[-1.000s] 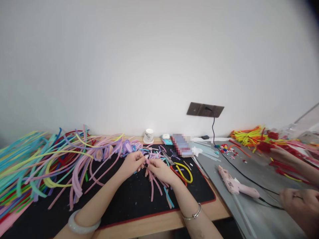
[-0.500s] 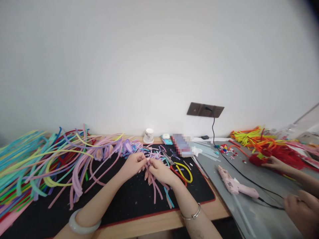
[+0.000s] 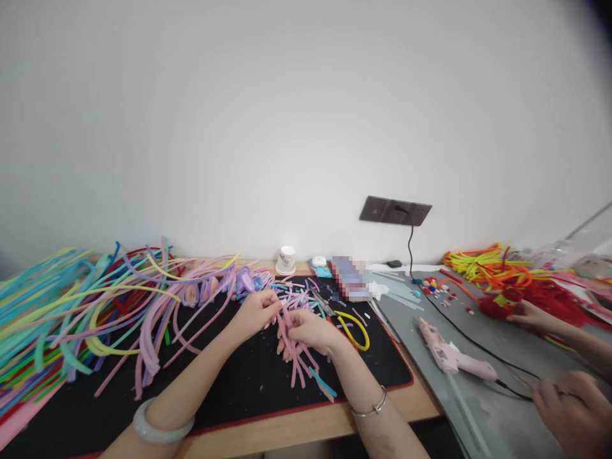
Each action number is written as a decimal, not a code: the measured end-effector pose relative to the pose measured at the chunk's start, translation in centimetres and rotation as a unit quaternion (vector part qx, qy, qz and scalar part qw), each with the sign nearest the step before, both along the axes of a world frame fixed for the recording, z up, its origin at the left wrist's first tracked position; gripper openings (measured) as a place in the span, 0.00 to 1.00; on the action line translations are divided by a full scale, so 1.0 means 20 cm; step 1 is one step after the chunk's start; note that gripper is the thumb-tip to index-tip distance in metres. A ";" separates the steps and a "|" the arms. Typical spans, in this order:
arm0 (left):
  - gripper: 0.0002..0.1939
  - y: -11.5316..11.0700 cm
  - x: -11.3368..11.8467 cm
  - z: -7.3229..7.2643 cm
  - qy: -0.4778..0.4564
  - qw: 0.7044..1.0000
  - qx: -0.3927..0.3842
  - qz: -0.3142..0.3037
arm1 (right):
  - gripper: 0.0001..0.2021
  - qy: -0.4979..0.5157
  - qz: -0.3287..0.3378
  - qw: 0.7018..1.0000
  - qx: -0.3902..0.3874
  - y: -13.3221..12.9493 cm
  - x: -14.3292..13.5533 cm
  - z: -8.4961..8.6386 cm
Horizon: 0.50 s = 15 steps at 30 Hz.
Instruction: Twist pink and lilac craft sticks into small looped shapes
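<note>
My left hand [image 3: 261,312] is closed in a pinch at the upper end of some pink pipe cleaners [image 3: 296,368]. Around the same strands, my right hand [image 3: 308,330] is curled, with the thumb on top and fingertips showing below. The pink lengths hang downward from between the hands, a blue piece [image 3: 323,381] beside them. Short pastel pipe-cleaner pieces [image 3: 296,295] lie scattered just behind my hands. Right of my right hand are scissors with a yellow handle loop [image 3: 356,331], partly covered by the hand.
Long pipe cleaners [image 3: 95,312] pile up at left on the black mat [image 3: 224,389]. A white cup [image 3: 285,260] stands by the wall. At right are a pink glue gun [image 3: 452,354], its black cord [image 3: 468,330], pompoms [image 3: 430,287] and a co-worker's hands [image 3: 568,408] near a red fuzzy piece [image 3: 502,302].
My right hand has shifted slightly down and right along the pink pipe cleaners, so more of their upper length shows between my hands. The co-worker's nearer hand has moved a little left.
</note>
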<state>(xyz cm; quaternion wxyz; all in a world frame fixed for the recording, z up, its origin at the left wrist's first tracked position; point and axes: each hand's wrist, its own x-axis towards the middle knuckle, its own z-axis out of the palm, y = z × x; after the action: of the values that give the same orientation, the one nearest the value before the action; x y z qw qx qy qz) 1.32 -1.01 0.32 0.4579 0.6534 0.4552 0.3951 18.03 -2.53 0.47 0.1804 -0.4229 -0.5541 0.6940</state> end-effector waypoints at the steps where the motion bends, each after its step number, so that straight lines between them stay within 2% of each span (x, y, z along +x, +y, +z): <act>1: 0.14 0.00 0.00 0.01 -0.001 1.000 0.003 0.003 | 0.14 0.005 0.000 1.000 -0.008 0.00 0.00 0.00; 7: 0.15 0.01 -0.02 0.02 -0.026 0.999 -0.008 0.023 | 0.16 0.025 0.013 0.999 -0.032 0.00 0.01 0.01; 11: 0.15 0.03 -0.04 0.02 -0.048 0.997 0.005 0.058 | 0.15 0.030 0.022 0.998 -0.050 0.01 0.01 0.00; 15: 0.15 0.04 -0.06 0.02 -0.045 0.995 0.026 0.086 | 0.14 0.013 0.035 0.999 -0.016 0.00 0.02 0.02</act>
<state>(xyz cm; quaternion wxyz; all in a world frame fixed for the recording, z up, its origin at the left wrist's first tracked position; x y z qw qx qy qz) 0.20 -0.28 0.69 0.4253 0.6051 0.4784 0.4733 18.48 -2.50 0.97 0.1567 -0.3972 -0.5547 0.7141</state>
